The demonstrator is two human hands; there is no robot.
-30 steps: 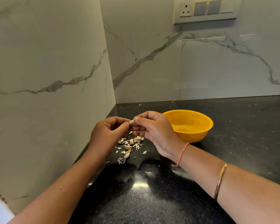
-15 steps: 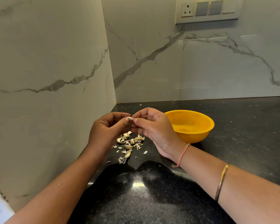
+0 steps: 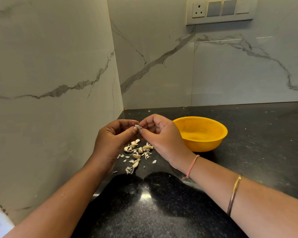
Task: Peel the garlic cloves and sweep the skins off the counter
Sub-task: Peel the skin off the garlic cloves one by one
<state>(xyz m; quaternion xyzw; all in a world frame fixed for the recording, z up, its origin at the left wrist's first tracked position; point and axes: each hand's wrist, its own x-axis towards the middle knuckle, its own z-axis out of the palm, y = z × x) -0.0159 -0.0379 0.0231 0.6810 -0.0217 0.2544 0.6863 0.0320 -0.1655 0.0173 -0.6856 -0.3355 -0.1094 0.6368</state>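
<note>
I see left hand (image 3: 110,141), right hand (image 3: 162,138) mid-frame, fingertips clamped on garlic clove (image 3: 138,127); clove mostly hidden, long axis unclear. Skins (image 3: 136,153) just below.

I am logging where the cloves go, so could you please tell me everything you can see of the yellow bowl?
The bowl is round, yellow-orange, seemingly plastic, with a smooth rim and a scuffed inside where no contents show. It stands upright on the black counter, right of the skins. The right hand overlaps its left edge in view; contact cannot be told.
</note>
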